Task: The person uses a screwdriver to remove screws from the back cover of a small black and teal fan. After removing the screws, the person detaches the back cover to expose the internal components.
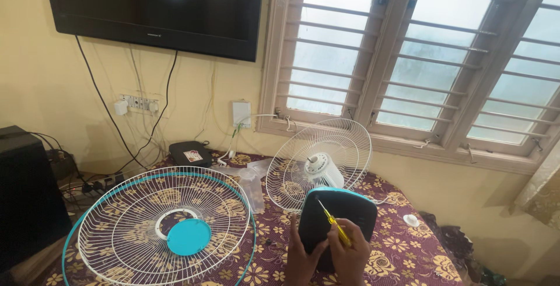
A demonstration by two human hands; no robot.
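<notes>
2 hands (pixel 326 254) on dark fan base (pixel 344 216) — right grips yellow screwdriver (pixel 333 223), left flat open; front grille (pixel 163 227) lies left.

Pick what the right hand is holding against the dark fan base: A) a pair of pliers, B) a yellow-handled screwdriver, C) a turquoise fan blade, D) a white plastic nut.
B: the right hand grips a yellow-handled screwdriver, its tip angled up against the dark fan base, with the left hand alongside.

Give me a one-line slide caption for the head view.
Right hand holds a yellow screwdriver against the black fan base, left hand steadying it, front grille lying alongside.
</notes>
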